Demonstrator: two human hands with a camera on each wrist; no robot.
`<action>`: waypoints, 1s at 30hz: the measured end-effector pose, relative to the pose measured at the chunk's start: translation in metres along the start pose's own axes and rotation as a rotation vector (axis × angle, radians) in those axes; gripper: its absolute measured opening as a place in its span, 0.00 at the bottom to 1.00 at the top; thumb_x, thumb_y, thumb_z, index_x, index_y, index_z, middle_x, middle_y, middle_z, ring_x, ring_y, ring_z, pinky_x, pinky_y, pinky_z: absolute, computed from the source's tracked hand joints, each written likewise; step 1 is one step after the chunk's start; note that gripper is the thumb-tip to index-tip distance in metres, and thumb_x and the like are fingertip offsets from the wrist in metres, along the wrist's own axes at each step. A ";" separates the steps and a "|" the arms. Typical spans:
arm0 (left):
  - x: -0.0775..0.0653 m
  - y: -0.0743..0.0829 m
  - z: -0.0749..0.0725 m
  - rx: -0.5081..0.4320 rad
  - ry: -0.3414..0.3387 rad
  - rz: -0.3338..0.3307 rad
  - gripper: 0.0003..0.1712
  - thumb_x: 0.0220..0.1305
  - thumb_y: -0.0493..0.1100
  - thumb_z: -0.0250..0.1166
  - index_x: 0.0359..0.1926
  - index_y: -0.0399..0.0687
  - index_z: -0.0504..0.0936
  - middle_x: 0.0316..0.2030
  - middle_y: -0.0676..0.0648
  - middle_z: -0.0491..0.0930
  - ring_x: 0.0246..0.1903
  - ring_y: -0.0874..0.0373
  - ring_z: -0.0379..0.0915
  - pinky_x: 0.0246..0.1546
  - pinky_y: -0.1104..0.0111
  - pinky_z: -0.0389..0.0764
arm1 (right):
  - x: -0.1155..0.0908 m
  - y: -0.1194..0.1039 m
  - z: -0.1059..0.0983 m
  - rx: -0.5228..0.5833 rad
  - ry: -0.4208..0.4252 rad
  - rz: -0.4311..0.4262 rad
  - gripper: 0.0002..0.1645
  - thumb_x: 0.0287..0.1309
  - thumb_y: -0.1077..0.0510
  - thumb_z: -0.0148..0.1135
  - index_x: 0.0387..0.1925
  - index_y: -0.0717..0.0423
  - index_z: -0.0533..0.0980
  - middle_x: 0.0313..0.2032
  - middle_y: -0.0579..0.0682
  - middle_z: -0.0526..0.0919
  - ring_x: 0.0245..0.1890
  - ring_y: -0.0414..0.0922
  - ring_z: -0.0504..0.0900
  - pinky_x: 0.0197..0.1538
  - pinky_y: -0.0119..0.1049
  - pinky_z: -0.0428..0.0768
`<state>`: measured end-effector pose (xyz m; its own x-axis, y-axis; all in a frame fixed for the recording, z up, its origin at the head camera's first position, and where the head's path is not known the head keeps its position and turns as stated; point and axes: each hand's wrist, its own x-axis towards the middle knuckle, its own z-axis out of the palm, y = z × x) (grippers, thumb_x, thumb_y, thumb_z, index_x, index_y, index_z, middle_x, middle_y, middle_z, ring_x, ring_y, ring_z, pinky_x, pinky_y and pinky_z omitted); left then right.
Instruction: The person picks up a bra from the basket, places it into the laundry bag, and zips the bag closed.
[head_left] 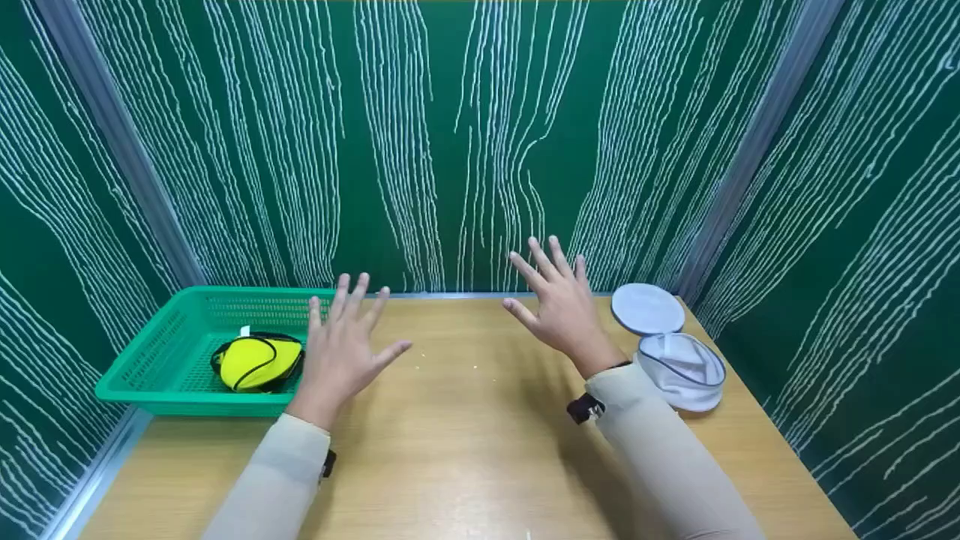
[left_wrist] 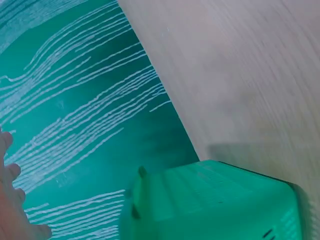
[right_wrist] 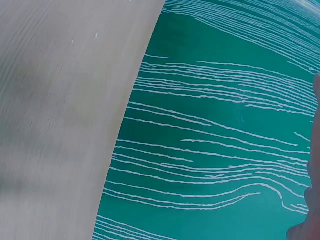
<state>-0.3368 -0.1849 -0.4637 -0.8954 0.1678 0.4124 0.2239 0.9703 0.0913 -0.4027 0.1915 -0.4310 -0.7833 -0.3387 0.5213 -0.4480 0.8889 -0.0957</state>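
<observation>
My left hand [head_left: 341, 364] is raised with its fingers spread, over the right side of a green plastic basket [head_left: 124, 386]. In that basket lies a bundled yellow cloth item with black trim [head_left: 259, 362]; its exact kind is unclear. My right hand [head_left: 561, 311] is also raised with spread fingers, above the table's far middle-right, holding nothing. Right of it stands a small white zippered mesh bag [head_left: 679, 379], its round lid [head_left: 647, 308] flipped back. At the wrist views' outer edges, part of the left hand [left_wrist: 17, 200] and of the right hand [right_wrist: 312, 190] shows.
A wooden table [head_left: 450, 457] carries everything, with a few tiny white specks on it. Green panels with white wavy lines [head_left: 390, 150] enclose its back and sides, joined by grey metal posts [head_left: 739, 161]. The basket sits at the back left corner.
</observation>
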 end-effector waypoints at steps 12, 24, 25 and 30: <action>-0.006 -0.047 -0.001 -0.097 -0.161 -0.220 0.50 0.85 0.77 0.50 0.92 0.56 0.56 0.93 0.36 0.40 0.92 0.28 0.27 0.83 0.19 0.38 | -0.004 0.027 -0.004 -0.095 -0.091 0.198 0.42 0.87 0.39 0.59 0.92 0.38 0.58 0.93 0.51 0.51 0.94 0.62 0.45 0.89 0.76 0.45; -0.008 -0.064 0.009 -0.378 -0.445 -0.456 0.52 0.90 0.67 0.50 0.93 0.40 0.41 0.87 0.23 0.55 0.85 0.23 0.57 0.84 0.29 0.61 | -0.032 0.091 -0.010 -0.086 -0.173 0.347 0.26 0.81 0.49 0.60 0.61 0.68 0.84 0.57 0.71 0.87 0.58 0.73 0.84 0.58 0.75 0.84; -0.008 -0.064 0.009 -0.385 -0.449 -0.462 0.51 0.90 0.65 0.50 0.93 0.39 0.42 0.87 0.24 0.56 0.85 0.24 0.57 0.84 0.29 0.61 | -0.034 0.097 -0.010 -0.081 -0.194 0.369 0.24 0.81 0.49 0.59 0.57 0.68 0.84 0.54 0.72 0.88 0.56 0.73 0.85 0.56 0.75 0.85; -0.009 -0.065 0.012 -0.374 -0.434 -0.445 0.48 0.90 0.64 0.50 0.93 0.41 0.48 0.86 0.27 0.60 0.82 0.25 0.64 0.80 0.29 0.69 | -0.051 0.128 -0.013 -0.061 -0.290 0.487 0.23 0.80 0.50 0.56 0.46 0.69 0.83 0.50 0.75 0.88 0.51 0.74 0.87 0.52 0.75 0.85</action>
<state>-0.3485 -0.2477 -0.4846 -0.9870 -0.0995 -0.1261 -0.1500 0.8515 0.5024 -0.4140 0.3268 -0.4586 -0.9833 0.0511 0.1745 0.0130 0.9769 -0.2133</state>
